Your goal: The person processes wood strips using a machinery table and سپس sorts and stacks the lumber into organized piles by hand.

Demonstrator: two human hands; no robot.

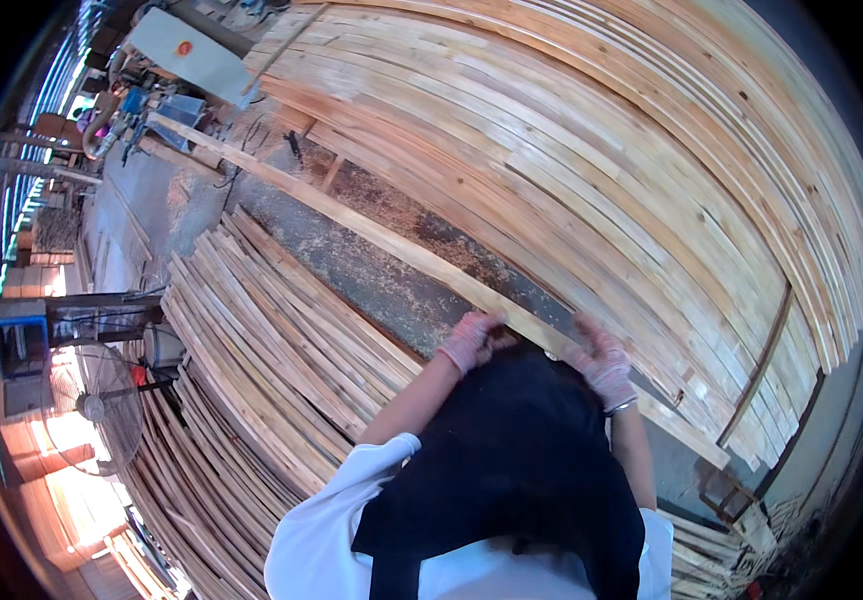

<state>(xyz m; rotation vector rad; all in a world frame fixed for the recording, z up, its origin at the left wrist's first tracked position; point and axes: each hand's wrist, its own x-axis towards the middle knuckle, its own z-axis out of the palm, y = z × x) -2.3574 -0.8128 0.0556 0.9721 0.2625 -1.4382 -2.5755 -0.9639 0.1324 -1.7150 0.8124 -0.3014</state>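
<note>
A long, narrow wooden board [391, 243] runs slantwise in front of my body, from the far left down to the near right. My left hand [471, 341], in a thin pinkish glove, has its fingers curled at the board's near edge. Further right, my right hand [603, 366] in a similar glove lies across the board and grips it, hiding a short stretch of the wood. Some fingertips are blurred. My dark apron [521, 450] comes right up to the board between the hands.
A broad stack of pale boards [591, 190] lies beyond, on the right. Bundled strips [281, 330] lie to the left, near a standing fan [94, 405]. Sawdust covers the floor [351, 265] between them. A machine with a light panel [186, 55] stands at the far left.
</note>
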